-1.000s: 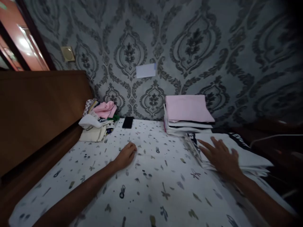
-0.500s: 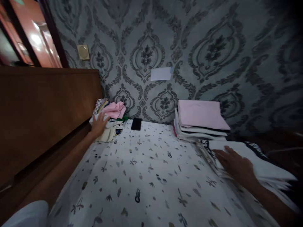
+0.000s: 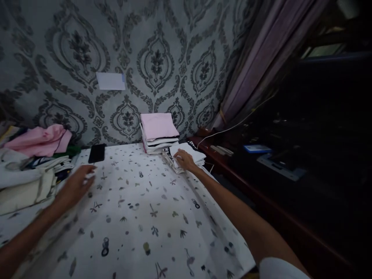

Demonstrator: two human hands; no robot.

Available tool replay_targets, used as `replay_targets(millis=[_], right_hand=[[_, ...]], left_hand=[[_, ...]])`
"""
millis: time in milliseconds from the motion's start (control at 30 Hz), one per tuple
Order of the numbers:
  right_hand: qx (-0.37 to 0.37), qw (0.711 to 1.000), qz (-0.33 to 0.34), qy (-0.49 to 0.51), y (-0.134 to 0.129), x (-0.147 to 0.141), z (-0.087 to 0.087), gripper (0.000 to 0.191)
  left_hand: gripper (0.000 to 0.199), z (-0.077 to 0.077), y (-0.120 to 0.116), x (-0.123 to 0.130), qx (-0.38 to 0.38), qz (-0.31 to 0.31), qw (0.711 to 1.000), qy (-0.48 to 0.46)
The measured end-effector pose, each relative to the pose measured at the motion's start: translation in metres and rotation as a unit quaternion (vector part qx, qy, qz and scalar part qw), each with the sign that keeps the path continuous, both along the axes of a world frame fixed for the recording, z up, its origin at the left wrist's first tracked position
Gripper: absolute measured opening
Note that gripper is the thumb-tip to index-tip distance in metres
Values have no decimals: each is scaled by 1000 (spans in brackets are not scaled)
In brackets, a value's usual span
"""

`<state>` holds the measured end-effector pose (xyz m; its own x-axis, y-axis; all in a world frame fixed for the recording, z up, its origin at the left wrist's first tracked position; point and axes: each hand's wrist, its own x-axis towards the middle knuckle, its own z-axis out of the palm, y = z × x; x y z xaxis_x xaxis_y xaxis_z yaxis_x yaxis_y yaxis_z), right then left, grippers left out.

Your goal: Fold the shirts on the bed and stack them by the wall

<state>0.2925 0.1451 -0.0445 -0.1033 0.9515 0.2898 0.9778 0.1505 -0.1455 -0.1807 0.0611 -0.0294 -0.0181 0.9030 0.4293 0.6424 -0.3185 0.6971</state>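
Observation:
My right hand (image 3: 185, 159) rests on a low pile of folded white clothes (image 3: 198, 155) with black lettered bands, its fingers lying over the top garment. Just behind stands a neat stack of folded clothes (image 3: 154, 142), a pink folded cloth (image 3: 158, 126) on top. My left hand (image 3: 76, 185) hovers over the patterned sheet (image 3: 130, 228), fingers loosely bent and thumb apart, with nothing in it. To its left lies a looser heap of clothes (image 3: 26, 188), with a crumpled pink garment (image 3: 40, 141) on it.
A black phone-like object (image 3: 97, 153) lies near the wall. Right of the sheet runs a dark wooden ledge (image 3: 232, 174) with a white cable (image 3: 229, 128), a blue-and-white item (image 3: 257, 148) and a grey flat object (image 3: 280, 166). A purple curtain (image 3: 255, 69) hangs behind.
The view has swung to the right. My left hand has come off the left heap and is over the sheet. My right hand stays on the white clothes.

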Motion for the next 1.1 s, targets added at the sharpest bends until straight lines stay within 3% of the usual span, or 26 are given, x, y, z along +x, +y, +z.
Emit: replay_targets(millis=[67, 167, 200, 300, 400, 533, 767, 967, 1100], right_hand=[[12, 1000, 8, 5, -5, -5, 5, 25], [30, 999, 19, -3, -16, -18, 5, 32], [34, 999, 23, -7, -20, -22, 3, 36], [39, 999, 20, -12, -28, -29, -3, 28], [45, 999, 1, 2, -25, -28, -8, 19], [59, 997, 8, 39, -15, -21, -10, 25], [71, 991, 98, 65, -14, -12, -14, 30], [66, 991, 119, 13, -23, -17, -15, 25], [99, 984, 140, -47, -35, -17, -29, 37]], left_hand=[[33, 2, 13, 78, -110, -81, 986, -99], [25, 0, 48, 176, -272, -135, 903, -305], [22, -2, 62, 202, -291, -140, 890, -323], [26, -8, 101, 262, -334, -145, 866, -344], [37, -17, 127, 296, -379, -145, 845, -348], [37, -25, 149, 316, -399, -137, 833, -357], [37, -25, 172, 328, -367, -137, 836, -383], [33, -33, 149, 319, -323, -122, 864, -367], [14, -30, 112, 279, -271, -117, 895, -334]])
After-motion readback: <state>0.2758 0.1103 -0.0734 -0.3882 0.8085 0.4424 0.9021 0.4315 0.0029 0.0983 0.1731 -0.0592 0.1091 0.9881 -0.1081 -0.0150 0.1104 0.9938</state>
